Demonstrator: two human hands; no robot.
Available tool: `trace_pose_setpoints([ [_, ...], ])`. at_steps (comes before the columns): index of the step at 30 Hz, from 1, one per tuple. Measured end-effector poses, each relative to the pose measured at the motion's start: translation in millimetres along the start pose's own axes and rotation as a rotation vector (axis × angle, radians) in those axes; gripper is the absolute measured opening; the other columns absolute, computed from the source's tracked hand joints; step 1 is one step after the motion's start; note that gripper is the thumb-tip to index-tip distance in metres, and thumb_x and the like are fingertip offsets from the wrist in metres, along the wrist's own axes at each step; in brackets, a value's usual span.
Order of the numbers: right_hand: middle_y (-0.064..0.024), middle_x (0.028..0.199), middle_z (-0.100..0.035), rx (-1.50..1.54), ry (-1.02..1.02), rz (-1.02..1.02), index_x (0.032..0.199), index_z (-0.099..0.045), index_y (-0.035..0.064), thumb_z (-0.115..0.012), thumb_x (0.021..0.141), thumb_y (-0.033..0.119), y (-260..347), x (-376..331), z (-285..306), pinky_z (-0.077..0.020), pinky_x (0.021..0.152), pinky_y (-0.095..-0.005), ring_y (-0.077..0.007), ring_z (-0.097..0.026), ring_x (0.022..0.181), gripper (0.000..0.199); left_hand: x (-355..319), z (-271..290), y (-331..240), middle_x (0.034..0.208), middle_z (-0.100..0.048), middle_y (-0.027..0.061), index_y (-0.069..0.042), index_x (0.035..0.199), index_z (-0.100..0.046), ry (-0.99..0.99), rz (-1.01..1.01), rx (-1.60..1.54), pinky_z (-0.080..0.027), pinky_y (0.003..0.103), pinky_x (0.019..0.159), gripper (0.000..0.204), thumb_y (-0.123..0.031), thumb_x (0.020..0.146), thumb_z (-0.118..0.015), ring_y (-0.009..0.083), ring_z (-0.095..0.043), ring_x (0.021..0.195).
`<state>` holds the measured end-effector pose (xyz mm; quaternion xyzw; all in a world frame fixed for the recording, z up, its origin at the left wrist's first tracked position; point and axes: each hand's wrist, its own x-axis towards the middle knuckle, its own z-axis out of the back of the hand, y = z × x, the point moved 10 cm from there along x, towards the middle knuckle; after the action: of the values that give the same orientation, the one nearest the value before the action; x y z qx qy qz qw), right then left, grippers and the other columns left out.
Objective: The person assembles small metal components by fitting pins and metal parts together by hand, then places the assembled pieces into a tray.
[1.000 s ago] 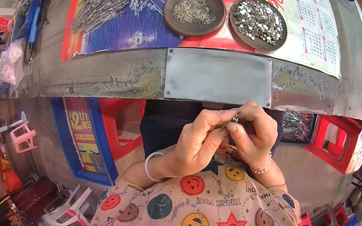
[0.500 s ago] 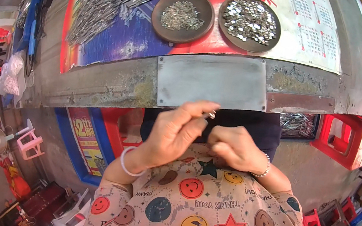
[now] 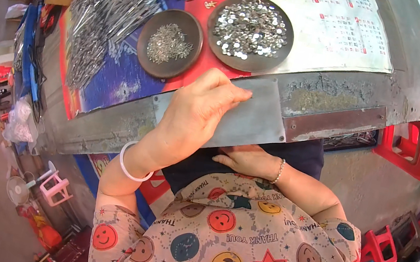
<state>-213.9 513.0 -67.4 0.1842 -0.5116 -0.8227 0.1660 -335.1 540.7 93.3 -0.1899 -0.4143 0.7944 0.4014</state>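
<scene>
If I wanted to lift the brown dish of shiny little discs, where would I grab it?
I'd hold the larger brown dish by its rim, coming from the right: that curve faces flat calendar paper, while the smaller brown dish crowds its left. Keep it level, since the loose silver discs could slide out.

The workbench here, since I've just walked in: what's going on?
The person's left hand is over the grey metal plate, fingers bent; whether they pinch anything is unclear. The right hand is by the lap. Beyond are a small dish of pin-like metal bits and a larger dish of shiny discs, with a heap of slender metal pieces left of and beyond them.
</scene>
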Motion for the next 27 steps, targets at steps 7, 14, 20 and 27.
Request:
trace_pose_setpoints([
  [7,-0.0211,0.122,-0.053,0.131,-0.002,-0.016,0.121,-0.054,0.0006,-0.061,0.088,0.028,0.5,2.2,1.7,-0.0384,0.098,-0.0433,-0.0367,-0.049,0.116,0.044,9.3,-9.2,-6.3,0.083,-0.051,0.0083,-0.005,0.099,-0.065,0.071,-0.118,0.287,-0.049,0.034,0.055,0.024,0.0,0.076,-0.062,0.0245,-0.06,0.066],
  [14,-0.0117,0.112,-0.062,0.148,-0.182,-0.026,0.113,-0.062,0.0097,-0.062,0.086,0.025,-11.6,6.1,15.4,-0.0445,0.092,-0.0394,-0.0281,-0.058,0.106,0.03,6.1,-10.4,-5.7,0.082,-0.047,0.0075,-0.003,0.1,-0.063,0.125,-0.284,0.402,-0.047,0.031,0.048,0.027,-0.002,0.074,-0.064,0.019,-0.059,0.063],
  [20,-0.0089,0.106,-0.065,-0.002,-0.26,-0.003,0.109,-0.064,0.0116,-0.06,0.086,0.02,-6.9,8.3,34.3,-0.0468,0.087,-0.0386,-0.0255,-0.06,0.101,0.026,-3.1,-1.2,-1.4,0.082,-0.048,0.0071,-0.003,0.103,-0.063,0.125,-0.306,0.45,-0.047,0.03,0.048,0.03,0.0,0.073,-0.065,0.0178,-0.058,0.062],
  [27,-0.0121,0.106,-0.064,-0.012,-0.342,0.091,0.11,-0.064,0.0079,-0.061,0.084,0.02,-4.4,-5.1,28.1,-0.0454,0.089,-0.0404,-0.0304,-0.059,0.101,0.028,-20.6,9.7,8.0,0.083,-0.051,0.0088,-0.004,0.104,-0.065,0.129,-0.176,0.506,-0.048,0.033,0.051,0.033,0.005,0.072,-0.063,0.022,-0.059,0.062],
])
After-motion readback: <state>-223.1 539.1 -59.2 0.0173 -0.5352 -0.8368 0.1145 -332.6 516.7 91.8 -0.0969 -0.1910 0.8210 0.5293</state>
